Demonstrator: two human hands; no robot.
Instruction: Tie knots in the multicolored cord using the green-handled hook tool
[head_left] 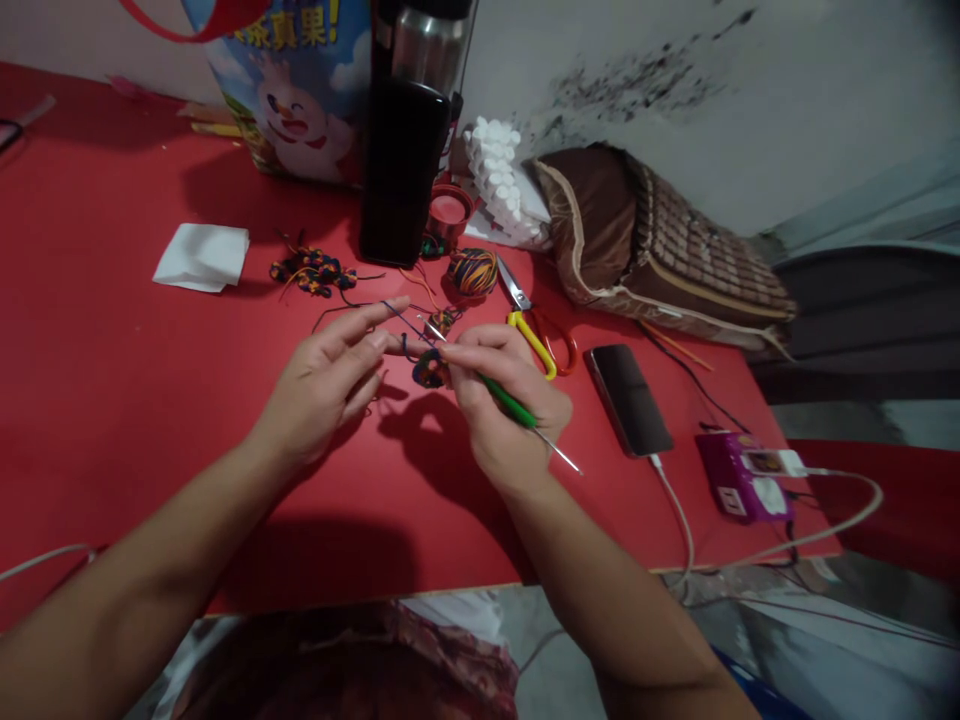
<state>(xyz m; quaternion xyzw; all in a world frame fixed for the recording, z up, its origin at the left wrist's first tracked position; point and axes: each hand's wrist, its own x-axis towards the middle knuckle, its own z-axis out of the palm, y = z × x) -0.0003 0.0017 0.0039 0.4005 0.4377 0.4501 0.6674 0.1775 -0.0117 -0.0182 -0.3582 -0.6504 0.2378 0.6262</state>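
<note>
My right hand (514, 415) grips a crochet hook (511, 402) with a green handle; its metal tip points up and left, and the thin rear end sticks out below. A small round piece of dark multicoloured crochet (429, 370) hangs at the fingertips of that hand. To its left, my left hand (319, 380) has thumb and fingers closed together, the index finger stretched out. A dark strand of yarn (409, 322) runs taut from that index finger to the hook. Behind the hands lies a multicoloured yarn ball (472, 272).
Scissors (536, 325) and a charging phone (628, 400) lie to the right on the red table (112, 400). Finished crochet bits (315, 272) and a folded tissue (201, 257) lie at left. Behind stand a black phone (403, 175), a printed bag (300, 100) and a brown cushion (660, 230).
</note>
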